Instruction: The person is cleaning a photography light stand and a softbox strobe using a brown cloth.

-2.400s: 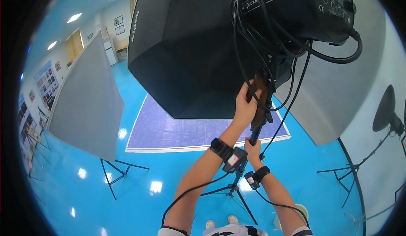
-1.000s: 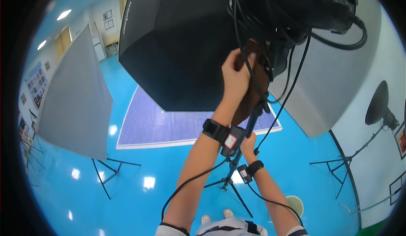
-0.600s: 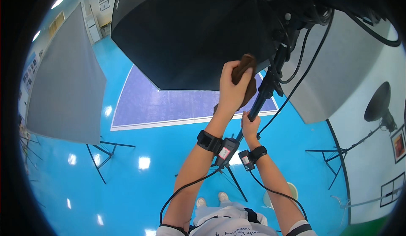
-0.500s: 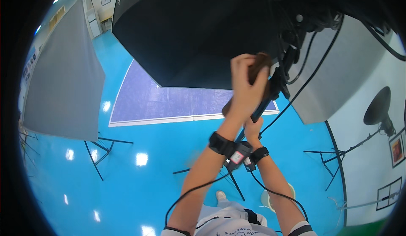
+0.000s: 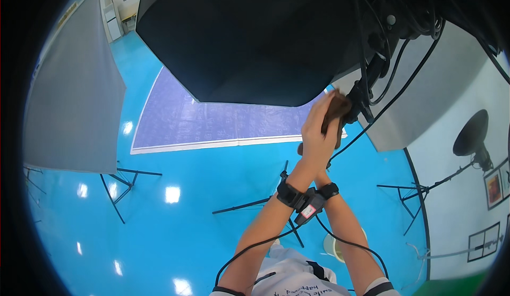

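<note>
Left hand (image 5: 317, 140) clutches brown cloth (image 5: 336, 110) over blue studio floor (image 5: 186, 227), right hand's (image 5: 322, 177) hold hidden.

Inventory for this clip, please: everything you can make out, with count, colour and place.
Softbox: one, black, top centre
Cloth: one, brown, right of centre
Stands: at least three, black; left, centre, right
Cables: several, black, upper right
Sheet: one, purple, white-bordered, below softbox
Panel: one, grey, left
Backdrop: one, grey, upper right
Dish-shaped lamp: one, black, right
Frames: at least two, black, far right
Bucket: one, pale, lower right of centre
Unidentified object: one, green, lower right corner
Floor: one, blue, throughout
Wrist devices: two, black, at wrists
Left hand: one, bare, gripping cloth
Right hand: one, bare, mostly hidden behind left
</note>
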The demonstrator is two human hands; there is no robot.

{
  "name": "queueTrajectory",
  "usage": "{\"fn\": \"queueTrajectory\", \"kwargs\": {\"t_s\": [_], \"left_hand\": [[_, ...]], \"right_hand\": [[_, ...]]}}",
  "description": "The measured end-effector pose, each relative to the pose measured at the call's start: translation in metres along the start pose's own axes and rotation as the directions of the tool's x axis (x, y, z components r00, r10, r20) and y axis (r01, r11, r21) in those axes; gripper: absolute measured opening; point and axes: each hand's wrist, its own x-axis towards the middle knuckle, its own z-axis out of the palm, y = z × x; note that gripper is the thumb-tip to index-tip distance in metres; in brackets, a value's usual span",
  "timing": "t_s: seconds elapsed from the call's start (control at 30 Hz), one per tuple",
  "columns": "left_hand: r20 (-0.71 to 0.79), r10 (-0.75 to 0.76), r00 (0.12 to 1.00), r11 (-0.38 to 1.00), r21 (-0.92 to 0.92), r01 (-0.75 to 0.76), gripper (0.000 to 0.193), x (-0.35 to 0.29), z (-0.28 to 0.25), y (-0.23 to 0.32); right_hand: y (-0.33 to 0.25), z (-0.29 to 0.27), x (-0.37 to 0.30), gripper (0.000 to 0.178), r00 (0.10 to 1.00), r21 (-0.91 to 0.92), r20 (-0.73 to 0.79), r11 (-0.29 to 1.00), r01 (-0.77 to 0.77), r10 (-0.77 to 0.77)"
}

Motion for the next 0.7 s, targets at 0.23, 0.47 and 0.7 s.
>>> {"fn": "queueTrajectory", "kwargs": {"t_s": [0.23, 0.47, 0.7], "left_hand": [[0.091, -0.022, 0.996, 1.000, -0.020, 0.024, 0.042, -0.001, 0.017, 0.001], [0.104, -0.472, 0.876, 0.882, 0.055, 0.469, 0.032, -0.045, -0.038, -0.026], [0.181, -0.320, 0.930, 0.947, 0.092, 0.308, 0.033, -0.004, -0.020, -0.002]], "right_hand": [[-0.009, -0.004, -0.009, 0.023, 0.999, -0.034, 0.036, 0.999, 0.016, -0.014], [-0.010, 0.001, 0.004, 0.023, 0.949, 0.157, -0.088, 0.945, -0.287, 0.303], [-0.004, 0.003, 0.000, 0.019, 0.988, -0.011, -0.077, 0.991, -0.132, 0.131]]}}
